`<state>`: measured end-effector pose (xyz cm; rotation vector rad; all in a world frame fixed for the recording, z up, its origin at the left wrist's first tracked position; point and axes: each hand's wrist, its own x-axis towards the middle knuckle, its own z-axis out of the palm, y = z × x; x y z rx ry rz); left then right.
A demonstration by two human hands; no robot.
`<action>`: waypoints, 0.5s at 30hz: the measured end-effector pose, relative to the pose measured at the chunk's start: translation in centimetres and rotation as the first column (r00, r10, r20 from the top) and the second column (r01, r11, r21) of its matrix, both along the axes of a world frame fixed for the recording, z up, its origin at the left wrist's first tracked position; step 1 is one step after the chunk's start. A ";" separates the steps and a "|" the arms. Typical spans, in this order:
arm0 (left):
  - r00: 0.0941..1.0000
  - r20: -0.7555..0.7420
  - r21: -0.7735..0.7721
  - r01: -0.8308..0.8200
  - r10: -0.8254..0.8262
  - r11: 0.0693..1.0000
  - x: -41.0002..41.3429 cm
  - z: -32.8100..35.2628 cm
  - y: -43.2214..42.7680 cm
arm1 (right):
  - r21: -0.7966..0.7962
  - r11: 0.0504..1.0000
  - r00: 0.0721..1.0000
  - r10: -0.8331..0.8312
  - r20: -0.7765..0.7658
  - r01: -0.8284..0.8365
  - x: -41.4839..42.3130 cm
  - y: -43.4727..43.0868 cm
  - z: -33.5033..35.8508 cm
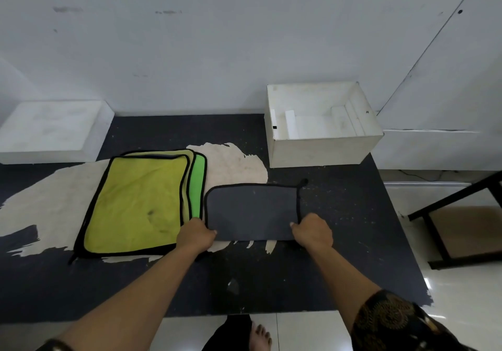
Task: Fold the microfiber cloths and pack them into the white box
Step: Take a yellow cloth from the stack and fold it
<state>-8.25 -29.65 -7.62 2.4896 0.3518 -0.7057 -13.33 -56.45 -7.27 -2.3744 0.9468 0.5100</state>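
A dark grey cloth (pixel 251 210) with black trim lies folded in half on the dark table, its folded edge toward me. My left hand (pixel 196 235) pinches its near left corner and my right hand (pixel 312 231) pinches its near right corner. To the left lies a flat stack of yellow-green cloths (pixel 138 201), with a brighter green cloth (pixel 197 185) peeking out along the right side. The white box (pixel 323 144) stands open at the back right of the table, with only white inserts visible inside.
A white lid or tray (pixel 51 130) sits upside down at the back left. The table top (pixel 339 214) is dark with worn pale patches. A black metal frame (pixel 445 231) stands on the tiled floor to the right. My bare foot (pixel 260 337) shows below the table edge.
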 end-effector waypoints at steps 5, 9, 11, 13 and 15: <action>0.996 0.034 -0.013 -0.079 0.080 0.997 -0.2 -0.1 -0.6 | 0.012 1.000 1.000 0.000 -0.007 0.000 0.2 -0.1 0.2; 0.992 0.046 -0.119 -0.107 0.114 0.987 -0.7 -0.3 -1.0 | 0.034 0.999 0.998 -0.020 0.059 0.018 -0.7 -1.5 0.4; 0.992 0.032 -0.167 -0.115 0.122 0.979 -1.3 -0.5 -1.3 | 0.058 0.998 0.997 -0.029 0.073 0.024 -1.7 -2.5 0.4; 0.995 0.032 -0.151 -0.087 0.093 0.985 -2.3 -0.5 -1.8 | 0.076 0.997 0.999 -0.031 0.031 0.029 -2.9 -3.5 0.4; 0.997 0.004 -0.150 -0.080 0.082 0.985 -3.2 -0.6 -2.1 | 0.099 0.995 1.000 -0.020 -0.017 0.022 -3.9 -4.3 0.3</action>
